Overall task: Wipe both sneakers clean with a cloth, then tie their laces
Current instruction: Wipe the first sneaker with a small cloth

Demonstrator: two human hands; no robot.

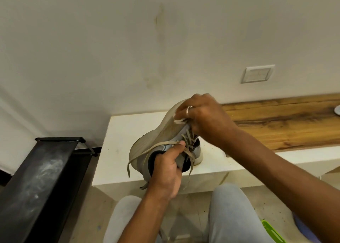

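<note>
Head view: left hand (166, 171) grips the grey fabric sneaker (156, 137) by its collar, right hand (204, 117) beyond pinches a white cloth (177, 121) against its toe end; loose beige laces (147, 150) dangling beside the left hand may snag the cloth.

Wore a plain silver ring (188, 110) on a finger of the right grip (206, 117), light grey trousers (230, 217) on both legs, and left both forearms (276, 160) bare.
</note>
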